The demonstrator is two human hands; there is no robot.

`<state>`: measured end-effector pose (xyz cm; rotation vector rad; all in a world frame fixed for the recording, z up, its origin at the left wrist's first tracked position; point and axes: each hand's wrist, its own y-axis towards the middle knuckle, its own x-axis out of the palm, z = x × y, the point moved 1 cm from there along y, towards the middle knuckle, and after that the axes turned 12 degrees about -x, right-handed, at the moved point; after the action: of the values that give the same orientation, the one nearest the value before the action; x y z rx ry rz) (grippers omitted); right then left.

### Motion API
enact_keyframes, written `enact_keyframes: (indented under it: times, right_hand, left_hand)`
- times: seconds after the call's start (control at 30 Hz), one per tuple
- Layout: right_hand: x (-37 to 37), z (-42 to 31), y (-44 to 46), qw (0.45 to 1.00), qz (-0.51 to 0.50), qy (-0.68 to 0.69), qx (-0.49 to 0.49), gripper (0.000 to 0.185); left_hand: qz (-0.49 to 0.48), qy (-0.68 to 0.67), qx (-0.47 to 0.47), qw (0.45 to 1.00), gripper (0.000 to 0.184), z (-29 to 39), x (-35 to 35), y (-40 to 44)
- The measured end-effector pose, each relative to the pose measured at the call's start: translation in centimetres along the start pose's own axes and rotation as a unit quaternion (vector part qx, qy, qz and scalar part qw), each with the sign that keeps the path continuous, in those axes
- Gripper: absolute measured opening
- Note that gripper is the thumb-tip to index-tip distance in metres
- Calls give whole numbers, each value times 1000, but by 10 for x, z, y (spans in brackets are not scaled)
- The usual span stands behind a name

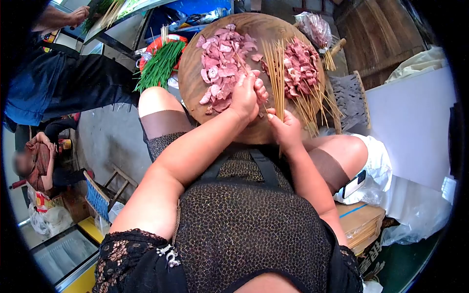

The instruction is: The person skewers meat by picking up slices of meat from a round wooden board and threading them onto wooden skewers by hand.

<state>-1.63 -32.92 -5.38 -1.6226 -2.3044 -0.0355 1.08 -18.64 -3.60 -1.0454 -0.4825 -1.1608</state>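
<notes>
My left hand (249,96) is closed around a thin bamboo skewer (239,57), whose upper end points over a heap of sliced raw meat (222,61). Whether meat is on that skewer I cannot tell. Lower and to the right, my right hand (286,129) grips a bundle of bamboo skewers (276,78) that stands up past the fingers, with some ends showing below. Both hands are over a round wooden board (191,80) between my knees. At the board's right lies a pile of meat on skewers (299,63), their bare sticks fanning toward me.
Green vegetables on skewers (161,63) sit left of the board. A bagged bundle (314,30) lies at its upper right. A phone (354,184) rests beside my right knee, above a cardboard stack (361,222). One person stands at left (63,83); another sits behind (41,156).
</notes>
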Motion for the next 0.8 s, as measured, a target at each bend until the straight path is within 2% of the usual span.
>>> enact_keyframes:
  times: [0.1, 0.2, 0.23, 0.27, 0.33, 0.37, 0.4, 0.43, 0.47, 0.53, 0.57, 0.63, 0.67, 0.73, 0.77, 0.8]
  right_hand:
    - [3, 5, 4, 999, 19, 7, -36, 13]
    - [4, -3, 5, 998, 32, 60, 3, 14]
    - [4, -11, 7, 997, 30, 78, 0, 14]
    - [3, -19, 7, 995, 28, 95, -1, 14]
    - [1, -31, 5, 994, 39, 97, 12, 14]
    - [0, -34, 3, 994, 44, 97, 16, 15]
    - [-2, -35, 1, 994, 49, 97, 20, 16]
    - [-2, -33, 2, 994, 49, 101, 9, 15]
    - [-1, -36, 1, 994, 50, 102, 9, 15]
    - [3, -42, 0, 994, 52, 95, 26, 14]
    - [3, -41, 0, 994, 45, 101, 23, 14]
    - [3, -43, 0, 993, 44, 105, 26, 14]
    - [3, -43, 0, 993, 41, 108, 28, 14]
    - [2, -43, -1, 993, 37, 111, 34, 15]
    - [2, -43, -3, 992, 31, 114, 40, 16]
    - [2, -43, -4, 992, 31, 114, 41, 16]
  left_hand:
    - [6, 19, -7, 1000, 17, -8, 3, -5]
    - [-7, 63, -30, 998, 23, 4, -2, -3]
    - [-16, 188, 7, 982, 27, 17, -2, 2]
    - [-24, 308, 44, 950, 31, 31, -4, 7]
    - [66, 513, 153, 842, 27, 81, -16, 10]
    - [79, 510, 226, 826, 18, 102, -33, 16]
    - [160, 620, 281, 715, 19, 124, -46, 19]
    - [172, 726, 314, 587, 24, 146, -55, 17]
    - [152, 806, 285, 496, 31, 158, -60, 16]
    - [129, 870, 257, 400, 32, 160, -65, 18]
    - [126, 871, 256, 399, 32, 159, -67, 20]
    - [120, 893, 259, 348, 29, 155, -66, 19]
    - [118, 893, 259, 348, 29, 156, -66, 19]
    - [99, 905, 169, 377, 23, 161, -64, 16]
    - [88, 919, 161, 348, 21, 163, -64, 14]
    - [88, 920, 160, 348, 21, 162, -60, 10]
